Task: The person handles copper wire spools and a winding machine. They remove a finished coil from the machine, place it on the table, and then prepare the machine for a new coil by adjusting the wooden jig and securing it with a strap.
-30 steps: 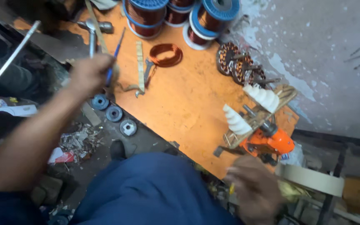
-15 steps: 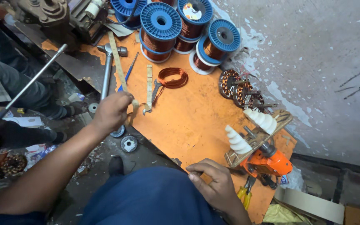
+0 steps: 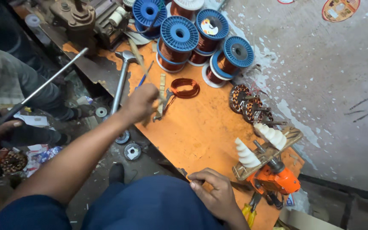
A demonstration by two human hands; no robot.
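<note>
**Colours on the bench**

Surface (image 3: 201, 127) is orange, scuffed darker along the near edge. Spools (image 3: 179, 42) have blue flanges with copper-red wire; one has a white flange. Loose wire coil (image 3: 185, 87) is copper-red. Two stepped cones (image 3: 247, 154) are white, on a pale wood frame (image 3: 290, 137). Drill body (image 3: 277, 179) is orange. Pliers (image 3: 250, 212) have yellow grips. Hammer (image 3: 121, 81) is bare grey steel. Wall (image 3: 320, 64) is grey, with white chipped patches. Trousers (image 3: 150, 204) are dark blue.
</note>
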